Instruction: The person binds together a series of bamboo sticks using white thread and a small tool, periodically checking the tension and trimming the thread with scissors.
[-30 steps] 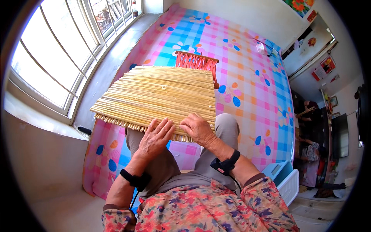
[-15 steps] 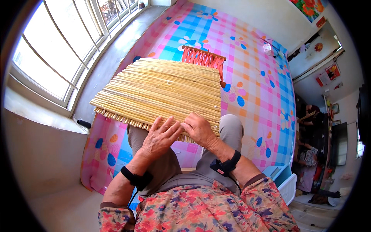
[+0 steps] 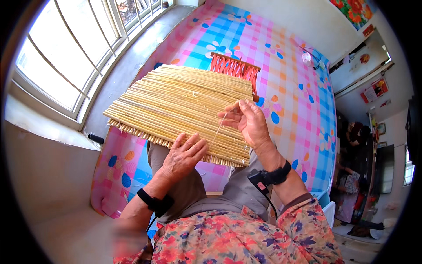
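A mat of straw-coloured stalks, laid side by side, rests across my lap and slants up to the left. My left hand lies on its near edge with the fingers stretched flat over the stalks; the thumb is mostly hidden. Raised above the mat's right part is my right hand, thumb and forefinger pinched on a thin pale thread. That thread runs taut down to the near edge, just right of my left fingers. Cut stalk ends show along the lower left edge.
Beyond the mat stands a wood-framed piece with crossed red straps. A checked, flowered sheet covers the surface below. The barred window and its sill are at left, with a black cylinder. People appear far right.
My right hand has risen from the mat's near edge, up and to the right, drawing the thread out. My left hand stays in place. The mat's right side has tipped slightly.
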Action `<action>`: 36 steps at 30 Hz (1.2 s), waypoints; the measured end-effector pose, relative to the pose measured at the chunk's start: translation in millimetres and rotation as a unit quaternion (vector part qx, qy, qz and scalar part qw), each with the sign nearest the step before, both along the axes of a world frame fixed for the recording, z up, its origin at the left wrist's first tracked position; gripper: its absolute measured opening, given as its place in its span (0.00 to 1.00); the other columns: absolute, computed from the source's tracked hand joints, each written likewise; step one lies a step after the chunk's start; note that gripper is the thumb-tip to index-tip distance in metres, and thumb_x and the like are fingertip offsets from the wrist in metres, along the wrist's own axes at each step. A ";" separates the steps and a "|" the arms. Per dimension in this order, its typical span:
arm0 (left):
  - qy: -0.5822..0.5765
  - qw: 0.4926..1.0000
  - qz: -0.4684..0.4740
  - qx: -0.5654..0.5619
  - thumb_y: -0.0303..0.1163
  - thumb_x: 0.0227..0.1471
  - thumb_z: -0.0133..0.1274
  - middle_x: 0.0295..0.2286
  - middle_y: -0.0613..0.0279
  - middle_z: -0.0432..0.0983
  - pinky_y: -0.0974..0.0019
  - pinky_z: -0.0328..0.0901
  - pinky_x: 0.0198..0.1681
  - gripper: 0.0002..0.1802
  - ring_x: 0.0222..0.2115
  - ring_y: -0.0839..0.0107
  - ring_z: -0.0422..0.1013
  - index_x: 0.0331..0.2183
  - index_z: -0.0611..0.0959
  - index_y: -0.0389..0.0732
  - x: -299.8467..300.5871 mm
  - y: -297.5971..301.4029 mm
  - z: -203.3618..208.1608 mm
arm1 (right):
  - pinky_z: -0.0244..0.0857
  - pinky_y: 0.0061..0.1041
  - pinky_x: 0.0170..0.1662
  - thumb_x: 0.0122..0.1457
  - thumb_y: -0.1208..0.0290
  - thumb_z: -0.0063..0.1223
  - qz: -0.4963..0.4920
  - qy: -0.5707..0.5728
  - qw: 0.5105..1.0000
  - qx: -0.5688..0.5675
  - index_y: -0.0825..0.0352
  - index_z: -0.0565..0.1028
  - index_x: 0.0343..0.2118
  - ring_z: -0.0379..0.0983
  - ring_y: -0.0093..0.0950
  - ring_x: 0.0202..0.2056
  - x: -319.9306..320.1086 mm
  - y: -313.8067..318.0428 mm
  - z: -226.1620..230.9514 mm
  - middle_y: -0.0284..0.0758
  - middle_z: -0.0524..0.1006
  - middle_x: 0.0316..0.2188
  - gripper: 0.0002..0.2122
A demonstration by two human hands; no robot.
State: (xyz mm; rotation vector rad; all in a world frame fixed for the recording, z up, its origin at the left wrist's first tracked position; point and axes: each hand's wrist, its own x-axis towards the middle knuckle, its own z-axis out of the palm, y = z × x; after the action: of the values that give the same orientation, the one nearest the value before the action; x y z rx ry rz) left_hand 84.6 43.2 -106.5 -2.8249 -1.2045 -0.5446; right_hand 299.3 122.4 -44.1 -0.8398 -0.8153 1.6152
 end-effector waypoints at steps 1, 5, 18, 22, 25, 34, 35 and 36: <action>-0.012 1.000 0.005 0.000 0.31 0.46 0.47 0.47 0.64 0.67 0.48 0.51 0.56 0.20 0.54 0.64 0.61 0.45 0.74 0.44 1.0 -0.1 -0.6 | 0.74 0.33 0.29 0.63 0.63 0.43 0.036 0.041 0.998 -0.037 0.68 0.69 0.33 0.74 0.27 0.25 3.5 -2.5 1.4 0.33 0.73 0.26 0.11; -0.026 1.000 0.010 0.006 0.32 0.46 0.47 0.47 0.63 0.68 0.49 0.51 0.56 0.19 0.53 0.64 0.61 0.44 0.74 0.43 5.7 0.8 -0.5 | 0.71 0.24 0.23 0.63 0.66 0.42 0.131 0.003 0.990 -0.053 0.68 0.69 0.36 0.69 0.23 0.17 22.1 12.0 6.7 0.31 0.71 0.19 0.10; -0.068 0.997 0.031 0.017 0.31 0.44 0.52 0.47 0.57 0.68 0.51 0.52 0.57 0.19 0.51 0.64 0.64 0.42 0.73 0.39 5.2 -0.3 -4.2 | 0.62 0.15 0.15 0.59 0.72 0.48 0.170 -0.248 0.954 0.005 0.65 0.73 0.30 0.64 0.13 0.15 48.5 14.0 -5.0 0.28 0.73 0.23 0.04; -0.086 0.995 0.038 0.016 0.30 0.43 0.52 0.46 0.56 0.68 0.51 0.53 0.57 0.17 0.51 0.65 0.65 0.39 0.74 0.37 7.9 -0.9 -2.0 | 0.68 0.24 0.24 0.55 0.71 0.51 0.228 -0.444 0.853 0.155 0.67 0.73 0.33 0.71 0.26 0.23 15.1 -26.1 -29.7 0.35 0.73 0.25 0.06; -0.085 0.995 0.046 0.033 0.29 0.41 0.53 0.45 0.56 0.69 0.52 0.53 0.57 0.16 0.50 0.64 0.65 0.36 0.75 0.37 7.5 -0.9 -0.1 | 0.69 0.29 0.32 0.53 0.71 0.53 0.204 -0.555 0.712 0.379 0.67 0.73 0.34 0.72 0.35 0.30 9.5 -33.4 -42.9 0.39 0.72 0.27 0.08; -0.096 0.994 0.039 0.030 0.28 0.38 0.53 0.38 0.57 0.69 0.53 0.55 0.55 0.15 0.49 0.62 0.66 0.34 0.75 0.38 6.9 0.8 3.7 | 0.67 0.27 0.30 0.53 0.71 0.51 0.231 -0.554 0.753 0.269 0.68 0.72 0.32 0.72 0.32 0.26 6.3 -32.3 -36.1 0.39 0.72 0.24 0.07; -0.095 0.994 0.042 0.029 0.28 0.38 0.53 0.38 0.57 0.69 0.53 0.55 0.55 0.15 0.49 0.62 0.66 0.34 0.75 0.38 6.4 0.8 3.3 | 0.66 0.24 0.27 0.54 0.71 0.51 0.271 -0.485 0.817 0.153 0.69 0.72 0.30 0.72 0.28 0.23 8.0 -29.6 -32.9 0.37 0.73 0.21 0.06; -0.095 0.994 0.040 0.030 0.29 0.38 0.53 0.38 0.57 0.69 0.53 0.55 0.54 0.15 0.49 0.62 0.66 0.34 0.75 0.38 6.8 1.2 2.8 | 0.66 0.24 0.27 0.54 0.71 0.51 0.273 -0.485 0.816 0.153 0.69 0.72 0.30 0.72 0.28 0.23 9.1 -28.9 -30.4 0.37 0.73 0.21 0.06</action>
State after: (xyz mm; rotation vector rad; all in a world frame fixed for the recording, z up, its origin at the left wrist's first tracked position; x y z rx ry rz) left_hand 91.4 44.4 -103.7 -2.7118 -1.2994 -0.8471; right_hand 308.4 93.5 -74.5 -1.2746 -2.1441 1.3800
